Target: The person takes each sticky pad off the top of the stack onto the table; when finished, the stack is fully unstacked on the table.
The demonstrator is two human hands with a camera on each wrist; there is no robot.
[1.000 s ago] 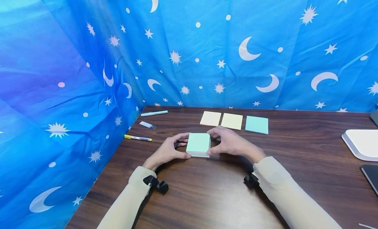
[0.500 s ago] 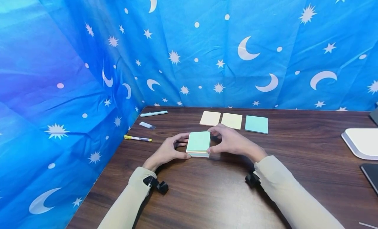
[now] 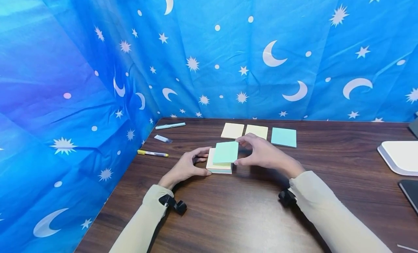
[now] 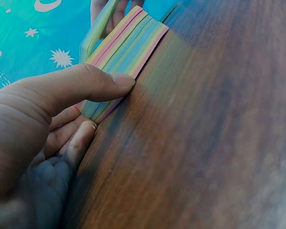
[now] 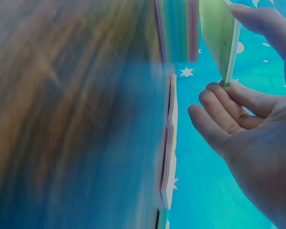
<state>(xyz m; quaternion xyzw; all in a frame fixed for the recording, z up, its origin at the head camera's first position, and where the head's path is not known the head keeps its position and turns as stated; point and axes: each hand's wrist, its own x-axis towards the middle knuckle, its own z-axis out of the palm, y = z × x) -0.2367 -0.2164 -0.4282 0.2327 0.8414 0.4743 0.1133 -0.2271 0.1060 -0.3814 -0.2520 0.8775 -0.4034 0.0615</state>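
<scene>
A mint-green sticky note pad (image 3: 225,152) is pinched at its right edge by my right hand (image 3: 262,155), thumb at the near corner and fingers at the far one. It hangs slightly tilted above a stack of sticky note pads (image 3: 215,171), with a gap between them in the right wrist view. My left hand (image 3: 187,166) holds that stack by its left side, thumb (image 4: 121,81) on the near face. Pink, yellow, blue and green layers show along the stack's side, and its uncovered top looks pale cream.
Behind the stack lie a cream pad (image 3: 232,130), a pale yellow pad (image 3: 257,130) and a teal pad (image 3: 283,137) in a row. A light-blue pen (image 3: 170,125), a small whitish item (image 3: 163,138) and a yellow-capped marker (image 3: 152,152) lie left. A white tray-like object (image 3: 401,158) stands right.
My right hand has lifted the mint-green pad off the stack and shifted it right and away from me, uncovering the pale pad beneath. My left hand has stayed at the stack.
</scene>
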